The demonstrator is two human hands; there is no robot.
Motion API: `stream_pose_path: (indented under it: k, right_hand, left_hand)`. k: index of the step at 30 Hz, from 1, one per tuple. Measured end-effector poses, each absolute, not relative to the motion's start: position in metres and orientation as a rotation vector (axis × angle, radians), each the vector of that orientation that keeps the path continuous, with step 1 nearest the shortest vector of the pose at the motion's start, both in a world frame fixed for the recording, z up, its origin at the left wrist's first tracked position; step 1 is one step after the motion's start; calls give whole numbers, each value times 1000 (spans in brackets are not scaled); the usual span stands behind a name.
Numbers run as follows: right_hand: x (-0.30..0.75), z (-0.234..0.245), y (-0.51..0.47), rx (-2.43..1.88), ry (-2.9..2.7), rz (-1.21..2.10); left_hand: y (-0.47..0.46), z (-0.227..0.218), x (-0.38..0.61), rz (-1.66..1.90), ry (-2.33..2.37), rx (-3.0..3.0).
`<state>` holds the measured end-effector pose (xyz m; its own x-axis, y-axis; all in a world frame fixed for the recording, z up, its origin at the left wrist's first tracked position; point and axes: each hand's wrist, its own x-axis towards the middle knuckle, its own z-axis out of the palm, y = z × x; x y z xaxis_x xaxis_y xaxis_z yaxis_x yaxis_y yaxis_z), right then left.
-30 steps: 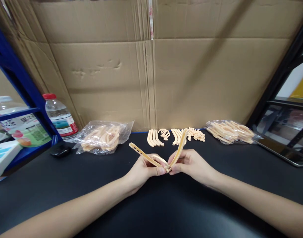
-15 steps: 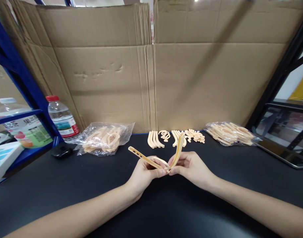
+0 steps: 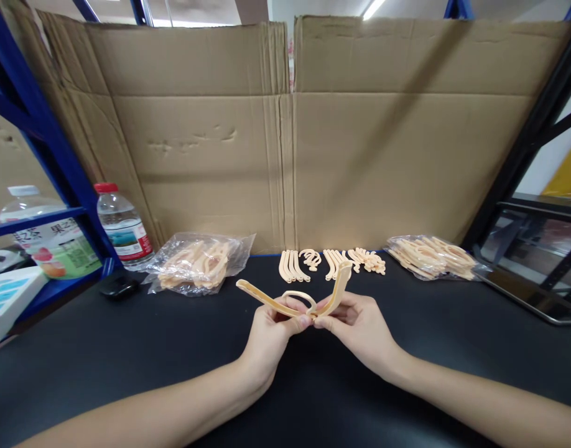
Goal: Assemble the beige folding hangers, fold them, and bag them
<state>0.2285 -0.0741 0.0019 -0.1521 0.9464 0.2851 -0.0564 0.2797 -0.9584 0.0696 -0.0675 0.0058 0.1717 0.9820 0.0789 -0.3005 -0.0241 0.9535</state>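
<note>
My left hand (image 3: 265, 341) pinches a long beige plastic hanger arm (image 3: 256, 292), which slants up to the left. Between thumb and fingers, my right hand (image 3: 370, 333) grips a second hanger arm (image 3: 339, 287), angled up to the right. The inner ends of both arms meet at my fingertips in a wide V. A thin curved hanger hook (image 3: 300, 294) arches up from the same spot, near my left fingers. My fingertips hide the joint itself, so how the parts fit together cannot be seen. Both hands are held above the black table (image 3: 290, 398).
Behind my hands lie rows of loose hanger arms (image 3: 292, 266), several hooks (image 3: 310, 257) and a pile of small pieces (image 3: 369, 259). Plastic bags of parts sit left (image 3: 194, 264) and right (image 3: 430, 256). A water bottle (image 3: 124, 227), black mouse (image 3: 119, 285) and cardboard wall (image 3: 211, 143) stand around.
The joined hanger parts have tilted in my hands: the left arm now shows its edge rather than its slots, and the hook stands higher. The head view has tipped slightly up.
</note>
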Motion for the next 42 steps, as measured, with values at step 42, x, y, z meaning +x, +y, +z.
stream_pose_path:
  k: [42]
  right_hand:
    - [338, 23, -1, -1040, -2411, 807]
  left_hand:
    - [-12, 63, 2, 609, 927, 1971]
